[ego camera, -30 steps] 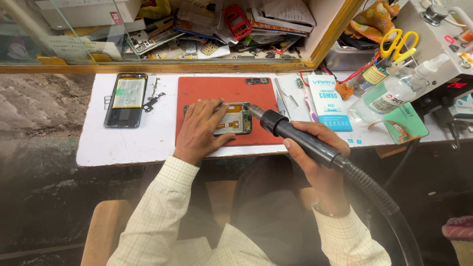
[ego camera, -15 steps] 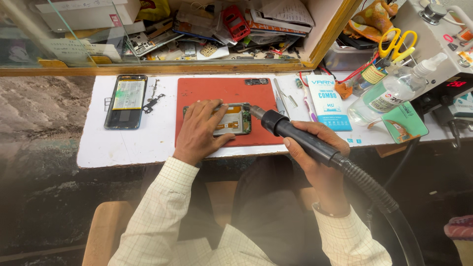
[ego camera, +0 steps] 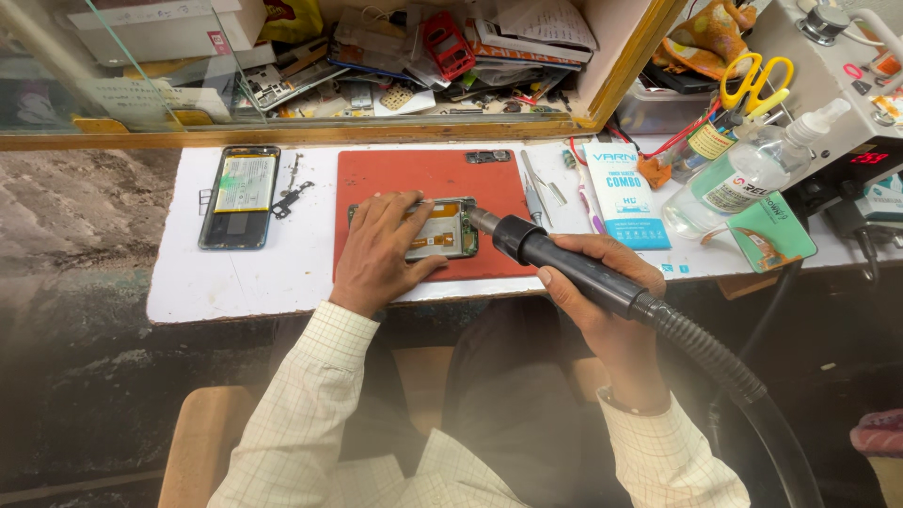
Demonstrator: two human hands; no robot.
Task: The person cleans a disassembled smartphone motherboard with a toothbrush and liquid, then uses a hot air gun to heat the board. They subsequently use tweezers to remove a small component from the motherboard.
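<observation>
An opened phone body (ego camera: 444,231) lies on a red work mat (ego camera: 414,174) on the white bench. My left hand (ego camera: 378,254) rests flat on it, fingers spread over its left part, holding it down. My right hand (ego camera: 602,299) grips a black hot-air handle (ego camera: 564,261) with a ribbed hose trailing to the lower right. The metal nozzle tip points at the phone's upper right corner, very close to it.
A second opened phone (ego camera: 241,195) with its battery showing lies at the left, small parts beside it. Tweezers (ego camera: 534,193), a blue packet (ego camera: 625,195), a clear spray bottle (ego camera: 743,179), yellow scissors (ego camera: 754,83) and a grey station (ego camera: 847,56) crowd the right. A cluttered glass-fronted shelf (ego camera: 395,56) stands behind.
</observation>
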